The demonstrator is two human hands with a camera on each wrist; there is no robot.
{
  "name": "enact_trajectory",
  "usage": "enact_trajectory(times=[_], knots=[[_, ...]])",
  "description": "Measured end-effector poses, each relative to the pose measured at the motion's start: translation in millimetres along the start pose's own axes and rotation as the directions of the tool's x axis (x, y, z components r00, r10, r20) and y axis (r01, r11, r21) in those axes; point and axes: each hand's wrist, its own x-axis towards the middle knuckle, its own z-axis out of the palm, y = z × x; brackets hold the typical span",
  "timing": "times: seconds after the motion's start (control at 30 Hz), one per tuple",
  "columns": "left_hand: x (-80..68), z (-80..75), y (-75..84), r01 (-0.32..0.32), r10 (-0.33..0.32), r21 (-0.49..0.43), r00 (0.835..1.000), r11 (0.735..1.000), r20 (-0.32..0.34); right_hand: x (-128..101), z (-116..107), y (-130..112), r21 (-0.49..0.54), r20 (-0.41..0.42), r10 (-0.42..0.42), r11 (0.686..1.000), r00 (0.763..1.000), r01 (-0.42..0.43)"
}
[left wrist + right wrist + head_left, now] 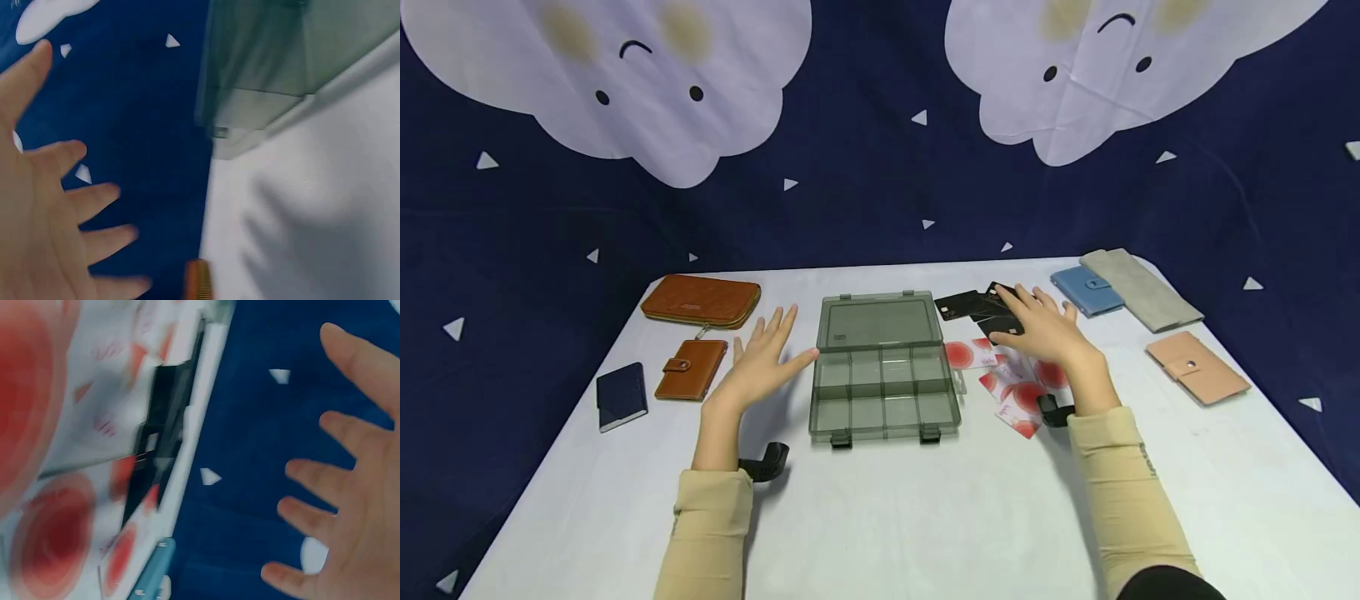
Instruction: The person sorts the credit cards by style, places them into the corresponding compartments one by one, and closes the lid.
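My left hand [758,367] hovers with spread fingers between the brown wallets and a translucent grey-green compartment box [886,367], its thumb close to the box's left side. That box lies with its lid folded back and several dividers inside. Over on the right, my right hand [1047,329] is spread above black cards [958,306] and red-and-white patterned cards [1024,398], holding nothing. In the right wrist view its fingers [319,481] are apart and stand clear of the red-patterned cards [53,537]. The left wrist view shows the left palm [37,231] bare.
At left lie a brown zip wallet [703,300], a brown snap wallet [691,369] and a dark blue notebook-like case [622,397]. On the right are a blue wallet [1087,290], a long grey-beige wallet [1142,287] and a pink-tan wallet [1198,367]. Behind the table hangs a dark blue cloth [865,225].
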Motion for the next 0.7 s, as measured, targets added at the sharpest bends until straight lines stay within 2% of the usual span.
enact_trajectory(times=[0.03, 0.1, 0.17, 0.23, 0.3, 0.4, 0.5, 0.6, 0.7], knots=[[2.5, 2.0, -3.1, 0.005, -0.002, -0.1, 1.0, 0.995, 0.029, 7, 1, 2, 0.011, 0.019, -0.007, 1.0, 1.0, 0.007], [8.1, 7.0, -10.6, 0.028, 0.001, -0.292, 0.995, 0.956, 0.097, 23, 3, 6, 0.036, 0.055, -0.023, 0.999, 0.998, 0.021], [13.4, 12.8, -18.8, 0.069, 0.009, -0.449, 0.986, 0.891, 0.168, 39, 6, 10, 0.063, 0.096, -0.038, 0.997, 0.995, 0.032], [18.0, 18.2, -27.0, 0.112, 0.021, -0.547, 0.973, 0.829, 0.23, 54, 9, 12, 0.088, 0.143, -0.056, 0.995, 0.988, 0.044], [21.5, 22.7, -34.5, 0.127, 0.053, -0.612, 0.962, 0.78, 0.268, 68, 12, 13, 0.12, 0.187, -0.071, 0.992, 0.98, 0.049], [24.4, 27.2, -44.5, 0.128, 0.097, -0.665, 0.952, 0.735, 0.29, 85, 16, 13, 0.166, 0.238, -0.081, 0.985, 0.968, 0.042], [25.2, 30.1, -50.9, 0.118, 0.144, -0.697, 0.941, 0.707, 0.305, 97, 18, 12, 0.176, 0.259, -0.071, 0.984, 0.963, 0.025], [26.1, 33.0, -54.2, 0.13, 0.172, -0.71, 0.925, 0.692, 0.338, 107, 20, 9, 0.154, 0.264, -0.051, 0.988, 0.963, 0.01], [27.3, 35.6, -54.3, 0.154, 0.173, -0.719, 0.917, 0.678, 0.36, 114, 22, 5, 0.113, 0.262, -0.055, 0.993, 0.963, 0.026]])
